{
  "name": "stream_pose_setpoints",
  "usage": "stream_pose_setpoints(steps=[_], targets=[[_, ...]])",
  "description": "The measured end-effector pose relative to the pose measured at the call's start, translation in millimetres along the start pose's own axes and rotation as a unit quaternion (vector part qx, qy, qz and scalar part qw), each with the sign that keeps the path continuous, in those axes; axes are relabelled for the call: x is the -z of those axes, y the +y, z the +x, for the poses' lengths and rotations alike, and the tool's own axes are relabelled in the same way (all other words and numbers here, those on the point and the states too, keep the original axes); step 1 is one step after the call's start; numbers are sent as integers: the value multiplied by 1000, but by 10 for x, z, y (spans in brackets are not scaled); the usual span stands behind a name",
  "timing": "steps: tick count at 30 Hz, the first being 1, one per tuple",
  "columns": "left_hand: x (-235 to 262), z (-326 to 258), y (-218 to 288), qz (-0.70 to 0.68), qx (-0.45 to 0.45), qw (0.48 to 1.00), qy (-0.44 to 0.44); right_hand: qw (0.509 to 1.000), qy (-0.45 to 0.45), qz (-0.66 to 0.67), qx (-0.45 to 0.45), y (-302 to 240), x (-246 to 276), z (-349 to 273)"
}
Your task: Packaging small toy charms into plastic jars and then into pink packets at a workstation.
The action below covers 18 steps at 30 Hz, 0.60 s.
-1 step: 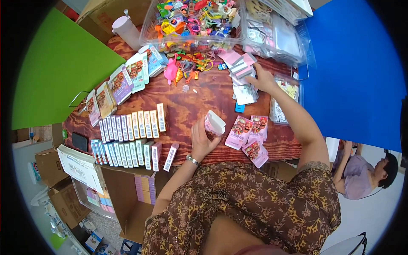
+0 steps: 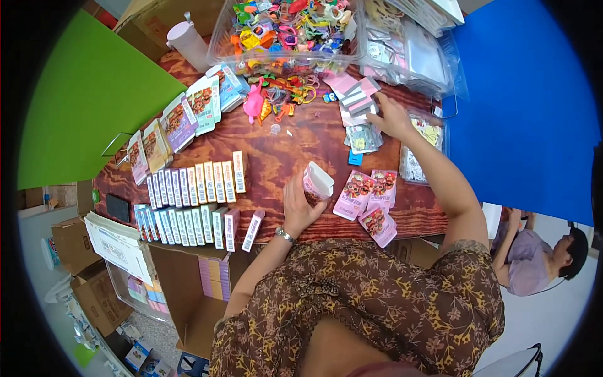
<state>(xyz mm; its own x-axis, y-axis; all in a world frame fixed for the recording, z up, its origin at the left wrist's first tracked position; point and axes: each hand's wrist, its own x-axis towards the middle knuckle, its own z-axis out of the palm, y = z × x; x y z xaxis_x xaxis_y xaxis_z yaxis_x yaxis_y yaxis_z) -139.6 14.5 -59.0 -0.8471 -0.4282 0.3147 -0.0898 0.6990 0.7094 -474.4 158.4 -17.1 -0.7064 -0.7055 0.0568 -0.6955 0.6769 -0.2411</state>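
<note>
My left hand (image 2: 300,204) is closed round a small pink printed carton (image 2: 318,180), held tilted with its white flap up and its top open. Farther right, my right hand (image 2: 392,117) reaches to an overlapping pile of cards. Its thumb and index finger are apart, at the right edge of the grey and pink cards (image 2: 358,96). Below these lies a pale patterned card or packet (image 2: 363,138), with a small blue piece (image 2: 355,157) beside it. Several pink printed cartons (image 2: 353,193) lie flat to the right of my left hand.
Two rows of small boxes (image 2: 200,183) stand at left, with flat cartons (image 2: 179,122) behind. Small toys (image 2: 267,103) lie before a clear bin of toys (image 2: 286,60). A bin of packets (image 2: 408,63), a tray (image 2: 422,163) and a lidded cup (image 2: 187,44) flank them. Another person (image 2: 534,257) is at right.
The lowest card in the pile looked plain white before and now looks patterned and greenish. My right hand has barely shifted; my left hand keeps its hold on the carton.
</note>
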Motion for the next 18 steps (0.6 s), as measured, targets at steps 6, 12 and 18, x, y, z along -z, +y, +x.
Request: stream_pose_setpoints(steps=[6,12,18], targets=[[30,11,8,3,-3,1000,3,946,-202,43,249,-625,473,-371],[3,27,41,-2,15,1000,-16,902,-242,-87,348,-559,75,-551],[26,-56,13,16,-2,1000,4,939,-183,165,239,-645,654,-438]])
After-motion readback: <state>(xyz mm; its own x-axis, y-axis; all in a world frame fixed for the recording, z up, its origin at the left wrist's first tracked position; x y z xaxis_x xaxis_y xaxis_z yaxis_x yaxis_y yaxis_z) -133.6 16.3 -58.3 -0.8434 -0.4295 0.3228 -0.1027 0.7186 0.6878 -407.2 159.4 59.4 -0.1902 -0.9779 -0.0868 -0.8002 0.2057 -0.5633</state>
